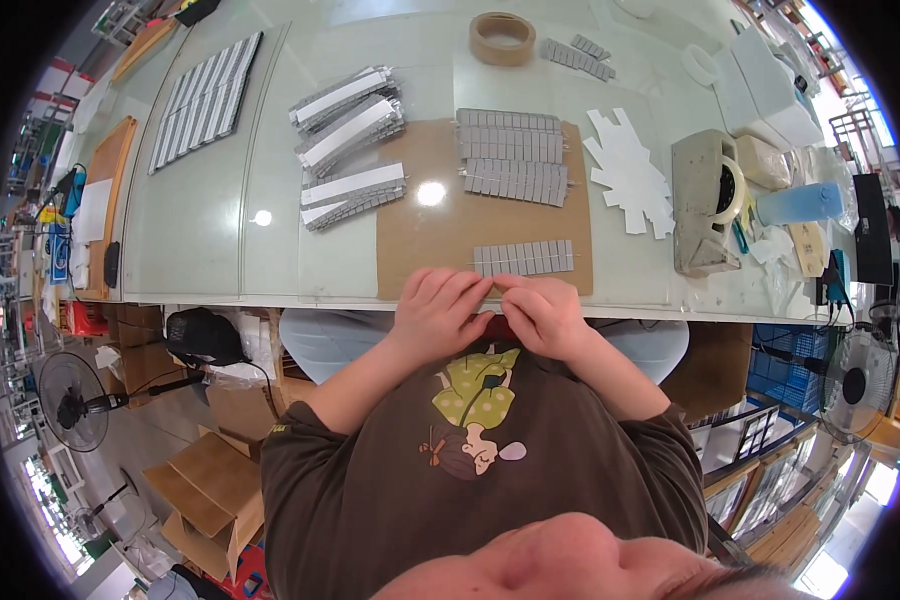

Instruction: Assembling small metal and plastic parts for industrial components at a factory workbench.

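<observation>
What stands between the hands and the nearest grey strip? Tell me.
Nothing visible: the grey strip lies on the brown sheet, just beyond the left hand and right hand. Whether either touches it is unclear.

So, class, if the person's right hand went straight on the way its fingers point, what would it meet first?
Most likely the left hand, whose fingertips lie just ahead of the right hand, though depth and any contact are unclear.

On the mat, a tile row is resting at five o'clock; off it, tape is lying at twelve, strips at three, the dispenser beyond.
</observation>
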Demonstrator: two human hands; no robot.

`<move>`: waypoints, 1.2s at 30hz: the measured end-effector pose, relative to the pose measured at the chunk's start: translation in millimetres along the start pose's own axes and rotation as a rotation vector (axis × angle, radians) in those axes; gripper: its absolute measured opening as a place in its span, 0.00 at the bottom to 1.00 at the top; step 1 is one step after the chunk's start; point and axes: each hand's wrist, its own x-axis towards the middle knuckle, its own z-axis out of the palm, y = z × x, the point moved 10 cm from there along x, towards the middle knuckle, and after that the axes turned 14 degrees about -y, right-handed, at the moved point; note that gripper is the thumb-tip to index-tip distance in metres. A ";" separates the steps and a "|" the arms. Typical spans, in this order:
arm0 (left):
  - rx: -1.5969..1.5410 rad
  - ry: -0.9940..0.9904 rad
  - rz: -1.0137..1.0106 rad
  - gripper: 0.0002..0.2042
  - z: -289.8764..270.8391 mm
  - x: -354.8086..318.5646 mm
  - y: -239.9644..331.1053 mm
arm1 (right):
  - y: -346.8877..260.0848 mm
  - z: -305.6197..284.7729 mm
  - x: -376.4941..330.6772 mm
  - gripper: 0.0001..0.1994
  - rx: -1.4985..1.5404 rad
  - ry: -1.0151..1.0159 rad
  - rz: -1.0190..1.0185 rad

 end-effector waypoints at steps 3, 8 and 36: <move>0.002 -0.001 -0.005 0.20 1.1 0.9 -0.8 | -2.0 3.8 2.6 0.08 -0.061 0.017 -0.015; 0.018 0.013 -0.011 0.19 0.6 0.4 -0.7 | 1.2 4.1 3.9 0.08 -0.045 0.009 0.014; 0.066 -0.034 0.004 0.22 5.1 1.9 1.7 | 0.1 -2.7 -3.4 0.07 -0.133 0.094 0.032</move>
